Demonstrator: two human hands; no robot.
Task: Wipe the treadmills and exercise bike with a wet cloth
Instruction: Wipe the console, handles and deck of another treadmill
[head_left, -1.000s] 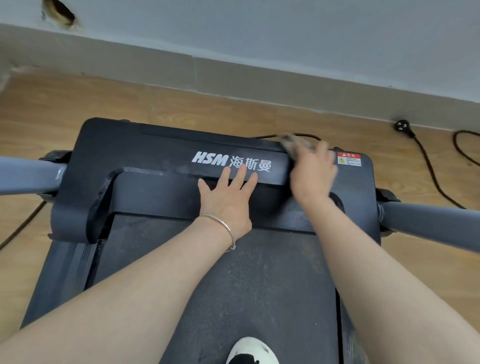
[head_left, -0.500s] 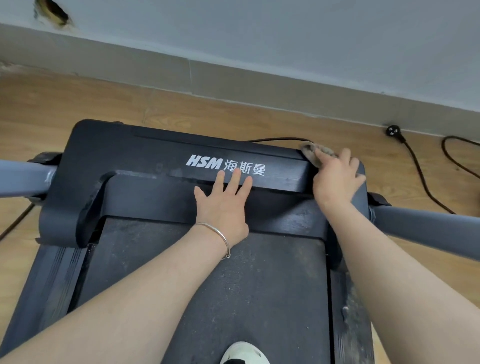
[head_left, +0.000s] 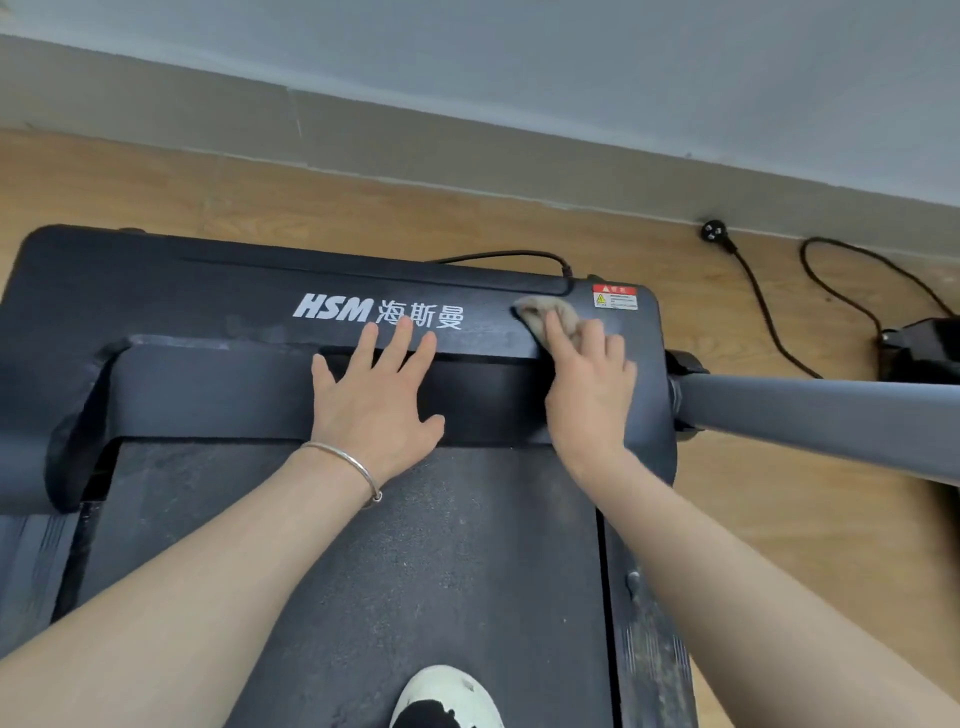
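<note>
Head view: right hand (head_left: 589, 384) presses cloth (head_left: 545, 312) on treadmill (head_left: 171, 291) motor cover.
Cloth sits under straight right fingers, just left of the warning sticker (head_left: 615, 298). Left hand (head_left: 376, 395) flat, fingers spread, below the HSM logo (head_left: 332, 307). Grey upright (head_left: 821, 415) crosses right side; power cord (head_left: 769, 312) and plug (head_left: 712, 230) on floor (head_left: 363, 208); shoe (head_left: 447, 699) on belt (head_left: 363, 571).

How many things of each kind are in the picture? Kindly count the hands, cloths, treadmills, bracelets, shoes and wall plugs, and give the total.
Hands: 2 (left hand, right hand)
Cloths: 1 (cloth)
Treadmills: 1 (treadmill)
Bracelets: 1 (bracelet)
Shoes: 1 (shoe)
Wall plugs: 1 (plug)
Total: 7
</note>
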